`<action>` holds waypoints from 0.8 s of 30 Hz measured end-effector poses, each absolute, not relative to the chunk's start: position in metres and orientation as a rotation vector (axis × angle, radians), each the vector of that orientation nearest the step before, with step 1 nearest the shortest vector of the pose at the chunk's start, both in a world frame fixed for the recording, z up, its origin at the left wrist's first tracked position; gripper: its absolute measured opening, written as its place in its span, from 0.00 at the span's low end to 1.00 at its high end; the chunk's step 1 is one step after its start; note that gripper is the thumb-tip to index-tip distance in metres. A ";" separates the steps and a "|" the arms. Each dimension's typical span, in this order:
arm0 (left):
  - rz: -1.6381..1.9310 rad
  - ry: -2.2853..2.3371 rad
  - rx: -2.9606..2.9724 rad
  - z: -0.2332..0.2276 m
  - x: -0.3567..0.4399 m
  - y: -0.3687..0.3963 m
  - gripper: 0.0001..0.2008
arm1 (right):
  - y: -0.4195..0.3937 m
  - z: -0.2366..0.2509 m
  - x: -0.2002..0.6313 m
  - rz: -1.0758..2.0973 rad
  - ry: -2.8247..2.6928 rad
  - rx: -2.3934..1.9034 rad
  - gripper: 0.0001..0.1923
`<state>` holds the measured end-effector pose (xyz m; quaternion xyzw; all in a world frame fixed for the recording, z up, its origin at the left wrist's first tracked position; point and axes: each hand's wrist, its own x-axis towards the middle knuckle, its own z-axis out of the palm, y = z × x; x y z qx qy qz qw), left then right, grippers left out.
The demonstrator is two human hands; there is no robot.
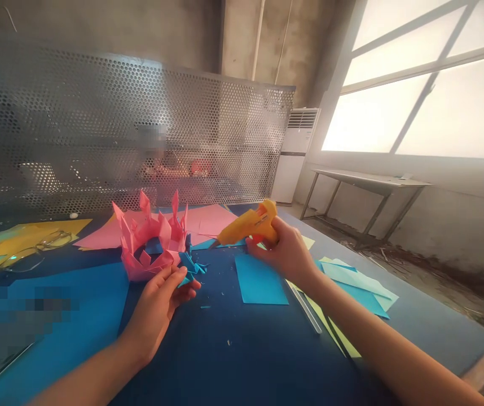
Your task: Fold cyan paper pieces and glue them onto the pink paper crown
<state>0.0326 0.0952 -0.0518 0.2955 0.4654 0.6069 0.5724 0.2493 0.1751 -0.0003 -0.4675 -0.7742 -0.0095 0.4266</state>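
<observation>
Glue gun (248,224) nozzle nears pink paper crown (151,242); dark mat (233,349) open below.

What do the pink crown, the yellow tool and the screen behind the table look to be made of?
The pink crown looks like folded matte paper: sharp creases, thin pointed tips. The yellow tool in the right hand seems smooth moulded plastic, probably a glue gun with a darker nozzle. The screen looks like perforated sheet metal: even round holes, dull silvery sheen.

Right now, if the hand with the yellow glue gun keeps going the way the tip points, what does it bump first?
Probably the small blue folded paper beside the pink paper crown, since the glue gun in the right hand points left at it; depth is unclear.
</observation>
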 end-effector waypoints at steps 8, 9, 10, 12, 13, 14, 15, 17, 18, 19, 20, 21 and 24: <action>1.414 1.070 0.698 -0.053 0.033 0.098 0.14 | 0.172 -0.013 0.240 -0.193 -2.018 -1.114 0.13; 1.413 1.066 0.698 -0.053 0.033 0.097 0.14 | 0.172 -0.013 0.240 -0.211 -2.026 -1.110 0.12; 1.412 1.062 0.699 -0.053 0.033 0.097 0.14 | 0.172 -0.014 0.240 -0.228 -2.035 -1.103 0.12; 1.411 1.052 0.702 -0.053 0.032 0.096 0.14 | 0.172 -0.015 0.240 -0.257 -2.055 -1.087 0.11; 1.409 1.048 0.704 -0.053 0.032 0.096 0.14 | 0.172 -0.015 0.240 -0.272 -2.064 -1.079 0.11; 1.407 1.045 0.705 -0.053 0.032 0.096 0.14 | 0.171 -0.015 0.239 -0.286 -2.072 -1.070 0.11; 1.407 1.044 0.706 -0.053 0.031 0.096 0.14 | 0.171 -0.015 0.239 -0.299 -2.078 -1.062 0.11; 1.407 1.042 0.708 -0.053 0.031 0.095 0.15 | 0.171 -0.015 0.239 -0.323 -2.085 -1.048 0.12; 1.407 1.042 0.710 -0.052 0.031 0.096 0.15 | 0.171 -0.015 0.239 -0.333 -2.087 -1.041 0.12; 1.408 1.042 0.712 -0.052 0.032 0.096 0.15 | 0.171 -0.015 0.239 -0.343 -2.087 -1.036 0.12; 1.409 1.044 0.713 -0.052 0.032 0.096 0.15 | 0.171 -0.015 0.239 -0.351 -2.087 -1.029 0.12; 1.411 1.047 0.713 -0.052 0.032 0.096 0.16 | 0.171 -0.016 0.240 -0.359 -2.089 -1.023 0.12; 1.418 1.062 0.703 -0.053 0.032 0.097 0.16 | 0.171 -0.017 0.240 -0.379 -2.095 -1.006 0.12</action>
